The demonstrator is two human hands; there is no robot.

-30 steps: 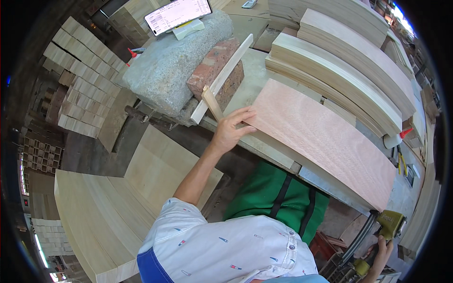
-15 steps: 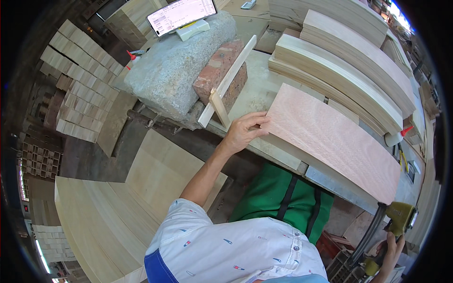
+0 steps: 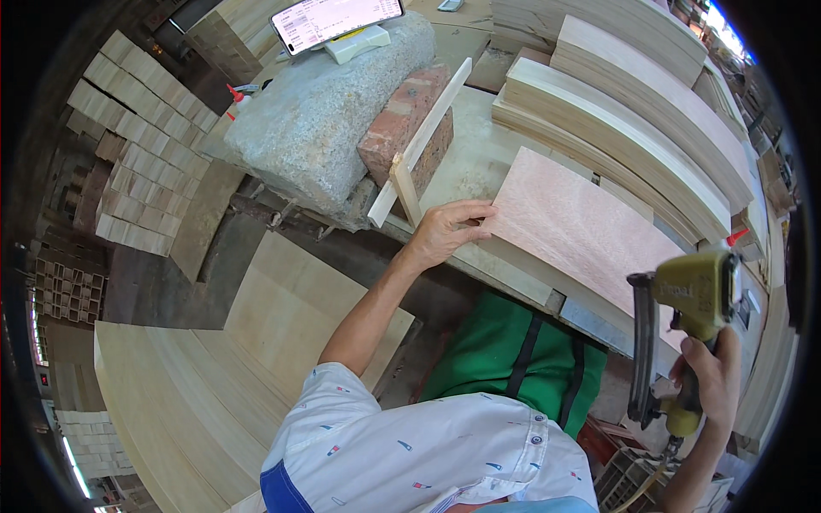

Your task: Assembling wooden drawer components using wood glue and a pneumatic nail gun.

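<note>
My left hand (image 3: 445,231) rests on the left end of a reddish plywood panel (image 3: 590,235), fingers pressing its edge on the workbench (image 3: 466,162). My right hand (image 3: 710,376) grips the handle of a yellow-green nail gun (image 3: 684,316), held above the panel's right end with its dark magazine hanging down. Two thin wooden strips (image 3: 419,141) lean against a red brick (image 3: 406,128) just left of my left hand.
A large grey stone block (image 3: 321,111) sits beside the brick with a phone (image 3: 338,19) on top. Stacks of pale wooden boards (image 3: 633,111) fill the bench behind. Wide plywood sheets (image 3: 205,376) and stacked small blocks (image 3: 137,162) lie at the left.
My right hand has lifted the nail gun from low at the right edge up over the panel. The left hand has stayed at the panel's left end.
</note>
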